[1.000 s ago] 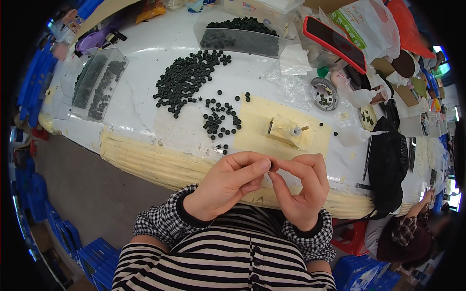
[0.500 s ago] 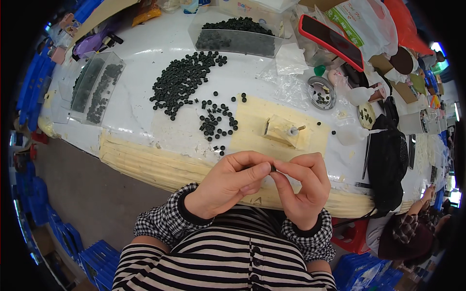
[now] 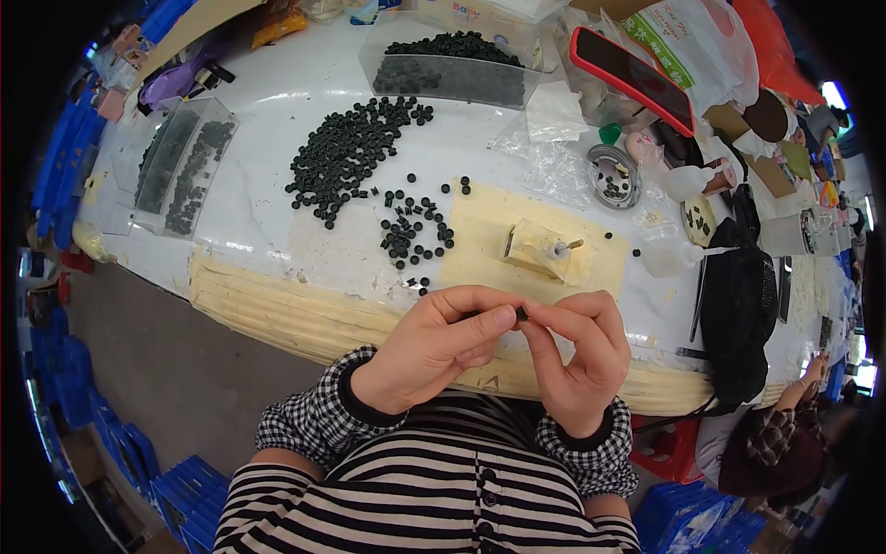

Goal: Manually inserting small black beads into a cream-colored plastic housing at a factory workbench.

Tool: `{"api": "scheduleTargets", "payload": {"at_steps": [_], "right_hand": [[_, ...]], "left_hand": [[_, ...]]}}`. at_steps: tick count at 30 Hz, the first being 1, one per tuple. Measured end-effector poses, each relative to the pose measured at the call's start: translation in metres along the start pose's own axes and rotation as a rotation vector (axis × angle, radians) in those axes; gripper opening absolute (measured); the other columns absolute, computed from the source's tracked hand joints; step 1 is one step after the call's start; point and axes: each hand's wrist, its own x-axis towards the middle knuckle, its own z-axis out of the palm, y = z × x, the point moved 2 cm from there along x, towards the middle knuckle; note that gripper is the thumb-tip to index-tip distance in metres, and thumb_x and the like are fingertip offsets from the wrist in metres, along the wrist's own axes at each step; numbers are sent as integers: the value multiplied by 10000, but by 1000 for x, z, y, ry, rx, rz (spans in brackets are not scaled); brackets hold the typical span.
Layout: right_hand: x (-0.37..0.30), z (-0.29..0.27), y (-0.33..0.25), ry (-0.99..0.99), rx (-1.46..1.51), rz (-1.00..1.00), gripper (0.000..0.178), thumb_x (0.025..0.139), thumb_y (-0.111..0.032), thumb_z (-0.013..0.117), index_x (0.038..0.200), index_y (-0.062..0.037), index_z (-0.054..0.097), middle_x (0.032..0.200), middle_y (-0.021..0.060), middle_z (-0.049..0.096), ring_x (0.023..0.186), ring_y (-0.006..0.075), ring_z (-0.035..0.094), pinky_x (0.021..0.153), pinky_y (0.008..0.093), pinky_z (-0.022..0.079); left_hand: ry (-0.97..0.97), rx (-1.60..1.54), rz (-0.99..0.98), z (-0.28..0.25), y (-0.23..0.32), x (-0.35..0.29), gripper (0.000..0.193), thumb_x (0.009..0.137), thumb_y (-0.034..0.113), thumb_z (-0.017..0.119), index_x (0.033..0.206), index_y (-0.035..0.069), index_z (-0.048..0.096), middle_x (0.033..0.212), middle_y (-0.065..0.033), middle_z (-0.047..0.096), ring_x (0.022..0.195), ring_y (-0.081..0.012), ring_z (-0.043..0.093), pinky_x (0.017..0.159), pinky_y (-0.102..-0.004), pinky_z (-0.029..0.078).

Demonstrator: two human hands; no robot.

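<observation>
Between the fingertips of both hands is a small black round part (image 3: 521, 314), mostly covered by the fingers. My left hand (image 3: 438, 346) pinches it from the left with thumb and forefinger. From the other side my right hand (image 3: 581, 355) closes its thumb and forefinger on the same piece. Beyond the hands, a small yellowish block (image 3: 540, 247) with a thin upright pin stands on a cream sheet (image 3: 471, 263). Left of that sheet lies a loose cluster of black round parts (image 3: 411, 229), with a larger heap (image 3: 341, 152) farther back.
Clear bins of black parts stand at the back (image 3: 452, 78) and left (image 3: 194, 162). A red-cased phone (image 3: 632, 78) leans at the back right, near a round tin (image 3: 612, 175), squeeze bottles (image 3: 669, 257) and a black cloth bag (image 3: 734, 314). Padding covers the table's front edge (image 3: 277, 309).
The held part and the fingertips around it have shifted very slightly up and to the right. Both hands keep their pinch; the things on the table look unmoved.
</observation>
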Motion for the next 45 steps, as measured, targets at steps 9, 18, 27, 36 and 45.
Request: {"api": "scheduleTargets", "payload": {"at_steps": [9,18,27,36,45], "right_hand": [[3,-1,-2,-1,1,-12,319,677,57,772,975,-46,726,819,66,582,701,167,565,595,256,452],[41,-31,16,41,-259,55,195,793,1,705,985,-27,698,818,70,592,728,171,551,587,273,431],[47,-23,19,-34,-240,86,157,782,-22,729,934,-22,693,812,73,593,714,166,537,613,268,426],[33,-15,4,89,150,44,91,835,-23,680,904,16,636,870,95,623,787,191,570,722,290,454],[29,0,5,-2,466,167,83,942,-32,570,992,33,554,919,112,601,859,152,632,761,249,505]], "left_hand": [[-50,-45,13,0,-1,4,219,969,114,568,1158,21,625,910,-1,625,569,-23,369,508,-163,317],[75,27,70,2,16,11,205,969,88,543,1153,34,614,969,-71,642,534,2,331,503,-140,306],[9,-68,47,-5,14,13,237,981,130,539,1166,0,612,964,-70,646,547,-7,341,517,-151,309],[8,-42,-7,-1,13,11,233,997,158,513,1142,8,616,906,-32,636,525,-7,320,496,-147,296],[-34,-71,-1,-2,11,11,245,987,159,537,1160,9,624,933,-33,633,553,-13,338,508,-144,302]]}}
